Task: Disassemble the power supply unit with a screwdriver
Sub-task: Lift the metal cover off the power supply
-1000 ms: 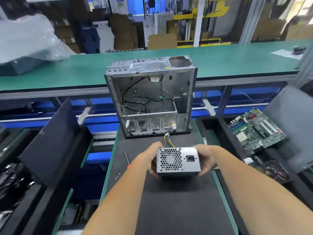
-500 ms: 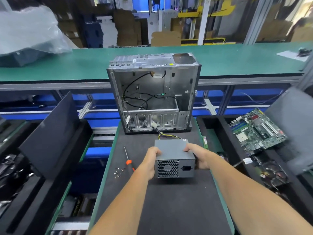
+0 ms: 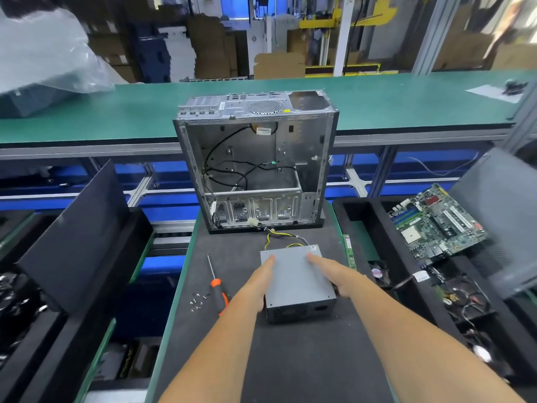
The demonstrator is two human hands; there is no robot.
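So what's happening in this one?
A person has a grey metal power supply unit lying flat on the dark bench mat, in front of the gutted silver computer case. The left hand and the right hand both rest on its top, fingers straight. The orange-handled screwdriver lies untouched to the left, beside loose screws.

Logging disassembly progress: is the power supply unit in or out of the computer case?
Out. The power supply unit lies flat on the black mat in front of the open computer case, both hands on it.
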